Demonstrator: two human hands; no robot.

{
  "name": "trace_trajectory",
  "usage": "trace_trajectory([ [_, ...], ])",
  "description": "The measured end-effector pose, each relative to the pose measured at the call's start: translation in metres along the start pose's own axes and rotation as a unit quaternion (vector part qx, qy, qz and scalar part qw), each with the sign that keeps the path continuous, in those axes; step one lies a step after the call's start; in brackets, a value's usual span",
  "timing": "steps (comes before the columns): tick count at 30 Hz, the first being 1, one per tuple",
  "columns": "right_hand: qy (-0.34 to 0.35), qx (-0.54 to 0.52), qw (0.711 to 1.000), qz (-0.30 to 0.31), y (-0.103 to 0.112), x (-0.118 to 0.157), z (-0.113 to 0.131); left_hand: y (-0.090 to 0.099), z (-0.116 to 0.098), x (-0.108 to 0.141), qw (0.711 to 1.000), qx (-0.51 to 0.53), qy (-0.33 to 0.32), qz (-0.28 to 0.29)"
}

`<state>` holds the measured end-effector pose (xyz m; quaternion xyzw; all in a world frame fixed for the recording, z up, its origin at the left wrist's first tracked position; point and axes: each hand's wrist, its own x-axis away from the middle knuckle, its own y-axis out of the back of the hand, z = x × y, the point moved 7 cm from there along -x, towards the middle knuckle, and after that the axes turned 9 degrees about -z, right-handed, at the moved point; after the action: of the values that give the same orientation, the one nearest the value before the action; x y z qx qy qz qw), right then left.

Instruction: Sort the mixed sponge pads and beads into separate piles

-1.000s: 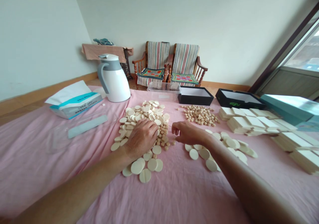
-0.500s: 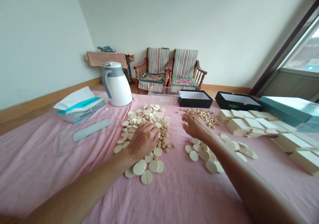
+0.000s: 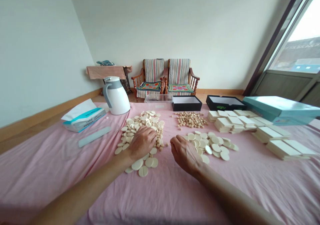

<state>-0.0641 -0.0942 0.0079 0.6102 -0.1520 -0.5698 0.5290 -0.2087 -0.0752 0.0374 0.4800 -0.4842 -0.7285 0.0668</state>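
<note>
My left hand [image 3: 142, 143] lies palm-down on a heap of flat cream discs [image 3: 132, 128], touching them and a small cluster of tan round pellets [image 3: 161, 142] at its fingertips. Several loose discs [image 3: 143, 166] sit below the wrist. My right hand [image 3: 185, 155] hangs with curled fingers at the left edge of a second disc heap [image 3: 213, 146]. Whatever its fingers might hold is hidden. Farther back lies a larger patch of tan pellets [image 3: 190, 120].
Stacks of cream rectangular slabs [image 3: 230, 123] and a teal box [image 3: 280, 109] lie on the pink cloth [image 3: 62, 181] at right. Along the back stand two black boxes [image 3: 186, 103], a clear plastic tub [image 3: 158, 101], and a white jug [image 3: 116, 96]. A tissue packet [image 3: 83, 120] lies left.
My right hand has moved back from the far pellet patch toward me and left, to the second disc heap. My left hand stays on the first heap. The view has tilted upward.
</note>
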Motion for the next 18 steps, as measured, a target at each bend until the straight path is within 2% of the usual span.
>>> trace_trajectory([
  [4, 0.031, -0.011, 0.999, -0.025, 0.001, 0.001, -0.003, 0.003, -0.011, 0.007, 1.0, 0.002, -0.002, 0.001],
  [7, 0.044, -0.016, 0.998, -0.037, 0.001, 0.0, -0.005, 0.006, -0.016, 0.016, 1.0, 0.004, 0.006, -0.023],
  [11, 0.058, -0.018, 0.998, -0.033, 0.0, 0.002, -0.003, 0.01, -0.012, 0.026, 0.997, -0.001, 0.042, -0.07],
  [18, 0.043, -0.043, 0.997, -0.041, -0.001, 0.001, -0.009, 0.016, -0.001, 0.03, 0.99, 0.006, 0.081, -0.113],
])
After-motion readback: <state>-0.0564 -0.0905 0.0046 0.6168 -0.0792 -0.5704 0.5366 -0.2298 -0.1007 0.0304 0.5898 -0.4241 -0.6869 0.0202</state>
